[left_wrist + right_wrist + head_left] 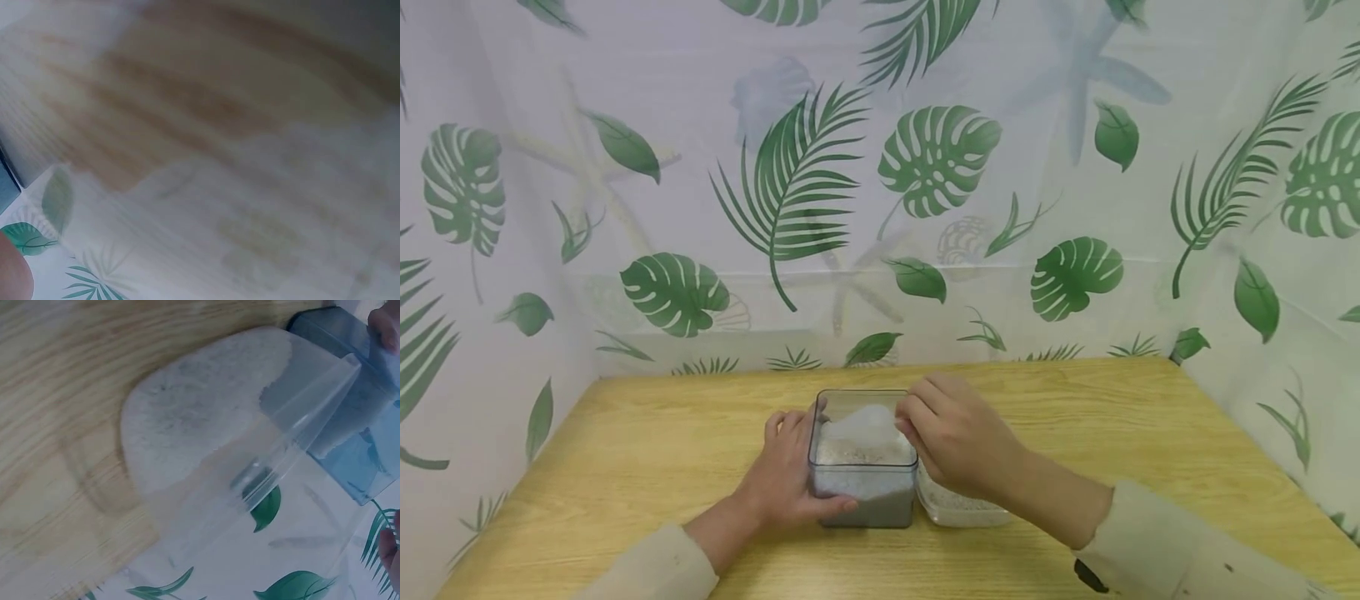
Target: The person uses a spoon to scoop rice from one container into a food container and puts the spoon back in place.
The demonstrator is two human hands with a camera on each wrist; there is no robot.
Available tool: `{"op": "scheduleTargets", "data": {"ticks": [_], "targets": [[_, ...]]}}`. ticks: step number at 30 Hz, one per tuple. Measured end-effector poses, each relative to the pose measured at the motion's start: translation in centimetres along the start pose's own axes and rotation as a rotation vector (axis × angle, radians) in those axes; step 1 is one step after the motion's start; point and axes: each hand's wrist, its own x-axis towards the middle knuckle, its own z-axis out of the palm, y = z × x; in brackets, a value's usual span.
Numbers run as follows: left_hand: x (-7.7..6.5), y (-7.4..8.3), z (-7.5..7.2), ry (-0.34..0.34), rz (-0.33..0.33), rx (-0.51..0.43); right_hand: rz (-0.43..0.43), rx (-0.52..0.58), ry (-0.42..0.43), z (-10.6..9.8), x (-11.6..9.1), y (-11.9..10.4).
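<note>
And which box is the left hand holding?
The bluish-gray box, on the left: the left hand grips its side. The clear box sits to its right, away from that hand.

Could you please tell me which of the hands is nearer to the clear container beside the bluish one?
Right. The right hand is above the clear container; the left hand holds the bluish container beside it, farther off.

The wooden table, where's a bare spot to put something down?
The table is bare left of the left hand, out to the leafy cloth, and right of the right hand, back to the cloth. The middle is crowded: both hands, the bluish box and the clear container.
</note>
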Motion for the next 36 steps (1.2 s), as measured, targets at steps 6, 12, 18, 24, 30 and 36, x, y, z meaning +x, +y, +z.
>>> {"op": "scheduleTargets", "data": {"ticks": [6, 12, 18, 24, 30, 36], "targets": [[0.0, 0.1, 0.2, 0.006, 0.0, 0.002, 0.023, -0.14, -0.306, -0.3, 1.4, -0.2], [-0.1, 0.1, 0.1, 0.004, 0.004, -0.005, 0.036, -0.147, -0.401, 0.0, 2.7, -0.4], [-0.1, 0.1, 0.1, 0.011, 0.008, -0.003, 0.063, -0.042, -0.394, 0.3, 2.8, -0.4], [-0.1, 0.1, 0.1, 0.019, 0.011, -0.007, 0.116, 0.052, -0.371, 0.5, 2.7, -0.5], [-0.3, 0.1, 0.2, 0.016, 0.005, 0.014, 0.139, 0.109, -0.396, 0.7, 2.8, -0.5], [-0.1, 0.2, 0.2, 0.025, 0.016, 0.018, 0.158, 0.141, -0.398, 0.5, 2.6, -0.5]]}}
